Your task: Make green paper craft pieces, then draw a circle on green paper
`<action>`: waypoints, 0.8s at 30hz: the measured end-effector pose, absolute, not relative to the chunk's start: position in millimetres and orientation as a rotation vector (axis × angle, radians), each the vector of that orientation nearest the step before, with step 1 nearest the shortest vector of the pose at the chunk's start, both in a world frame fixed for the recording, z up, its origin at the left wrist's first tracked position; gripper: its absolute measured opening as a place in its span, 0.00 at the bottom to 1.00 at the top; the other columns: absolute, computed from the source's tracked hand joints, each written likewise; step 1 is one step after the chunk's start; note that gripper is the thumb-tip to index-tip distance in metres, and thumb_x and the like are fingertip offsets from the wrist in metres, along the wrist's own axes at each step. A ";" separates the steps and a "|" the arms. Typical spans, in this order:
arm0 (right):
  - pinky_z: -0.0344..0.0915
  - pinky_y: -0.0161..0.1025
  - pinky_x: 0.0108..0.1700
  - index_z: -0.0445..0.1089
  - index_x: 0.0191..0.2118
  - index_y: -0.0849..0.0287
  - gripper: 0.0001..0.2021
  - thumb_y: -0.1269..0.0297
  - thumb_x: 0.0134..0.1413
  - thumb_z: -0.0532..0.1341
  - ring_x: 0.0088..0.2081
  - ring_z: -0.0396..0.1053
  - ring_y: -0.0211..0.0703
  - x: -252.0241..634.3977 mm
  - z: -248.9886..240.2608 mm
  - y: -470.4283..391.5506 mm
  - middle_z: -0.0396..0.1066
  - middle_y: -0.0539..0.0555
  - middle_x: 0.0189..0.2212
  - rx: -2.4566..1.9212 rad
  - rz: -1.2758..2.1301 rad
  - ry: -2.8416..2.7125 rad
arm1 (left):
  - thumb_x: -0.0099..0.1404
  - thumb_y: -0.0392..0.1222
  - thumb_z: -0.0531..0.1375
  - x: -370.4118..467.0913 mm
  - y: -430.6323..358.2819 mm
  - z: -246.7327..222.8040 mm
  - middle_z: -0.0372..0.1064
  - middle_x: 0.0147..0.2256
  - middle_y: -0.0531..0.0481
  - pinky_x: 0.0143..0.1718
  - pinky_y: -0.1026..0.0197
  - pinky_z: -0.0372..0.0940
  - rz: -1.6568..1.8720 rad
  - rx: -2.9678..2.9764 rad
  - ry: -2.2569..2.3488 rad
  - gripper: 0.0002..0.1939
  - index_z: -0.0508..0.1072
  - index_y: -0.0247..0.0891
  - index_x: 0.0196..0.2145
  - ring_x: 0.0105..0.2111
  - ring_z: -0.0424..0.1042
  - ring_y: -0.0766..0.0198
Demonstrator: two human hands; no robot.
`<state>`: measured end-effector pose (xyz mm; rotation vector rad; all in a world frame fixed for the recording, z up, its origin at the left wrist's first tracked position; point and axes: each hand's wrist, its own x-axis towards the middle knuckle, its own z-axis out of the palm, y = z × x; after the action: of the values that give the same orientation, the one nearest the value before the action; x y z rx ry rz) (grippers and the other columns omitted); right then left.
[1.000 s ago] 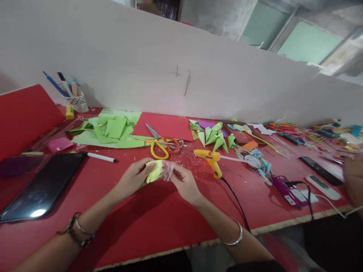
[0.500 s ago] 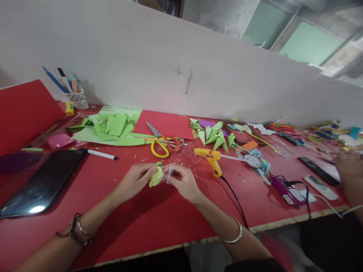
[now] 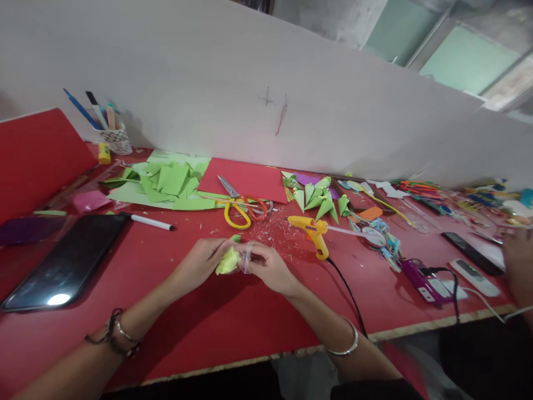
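A small yellow-green piece with a green tip is held between my hands over the red table. Fingers of my left hand are closed on it from the left. My right hand pinches a clear plastic strip at its right side. Just beyond my hands lie scissors with yellow and orange handles. To the right of my right hand rests a yellow glue gun with a clear stick in its back.
Green paper pieces, a red sheet and green paper cones lie along the wall. A black tablet is left, a purple power strip right. Another person's hand shows at the right edge.
The view has shifted slightly. My left fingers have moved further over the top of the yellow-green piece, and less of its green tip shows.
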<state>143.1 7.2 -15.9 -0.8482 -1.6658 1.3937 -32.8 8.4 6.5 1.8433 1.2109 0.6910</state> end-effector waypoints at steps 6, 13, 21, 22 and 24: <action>0.63 0.39 0.43 0.70 0.40 0.56 0.11 0.65 0.47 0.61 0.38 0.66 0.40 143.0 -15.6 6.1 0.69 0.53 0.35 -0.863 1.260 -1.788 | 0.64 0.49 0.42 -32.3 5.4 8.4 0.67 0.25 0.52 0.27 0.67 0.57 0.680 1.904 1.257 0.21 0.69 0.34 0.31 0.25 0.63 0.68; 0.64 0.39 0.40 0.69 0.43 0.55 0.14 0.62 0.47 0.61 0.39 0.65 0.41 140.6 -16.9 4.9 0.66 0.54 0.38 -0.848 1.343 -1.713 | 0.66 0.48 0.40 -23.4 0.9 2.8 0.69 0.37 0.48 0.39 0.63 0.62 0.830 1.824 1.170 0.20 0.61 0.36 0.47 0.39 0.68 0.63; 0.60 0.36 0.41 0.66 0.36 0.60 0.07 0.67 0.49 0.58 0.37 0.62 0.39 138.0 -10.0 1.2 0.65 0.53 0.33 -0.836 1.005 -2.030 | 0.66 0.48 0.39 -17.6 -5.0 -1.3 0.69 0.36 0.49 0.37 0.63 0.62 0.823 1.847 1.259 0.19 0.59 0.38 0.49 0.35 0.69 0.64; 0.60 0.36 0.40 0.65 0.35 0.60 0.05 0.68 0.49 0.57 0.36 0.62 0.39 137.5 -8.1 0.8 0.64 0.53 0.33 -0.833 0.973 -2.067 | 0.66 0.48 0.39 -16.9 -5.8 -1.1 0.69 0.35 0.49 0.36 0.63 0.62 0.820 1.842 1.253 0.20 0.59 0.38 0.49 0.34 0.69 0.65; 0.59 0.34 0.37 0.63 0.30 0.60 0.01 0.69 0.50 0.56 0.33 0.61 0.37 136.4 -5.2 0.3 0.63 0.51 0.30 -0.830 0.926 -2.126 | 0.66 0.48 0.39 -15.8 -7.3 -1.0 0.69 0.34 0.50 0.34 0.64 0.63 0.814 1.824 1.222 0.20 0.58 0.38 0.49 0.31 0.68 0.66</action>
<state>136.4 0.3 -5.2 -0.8298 -2.1256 0.9261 -15.8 -7.3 -1.0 1.8235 1.2219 0.8136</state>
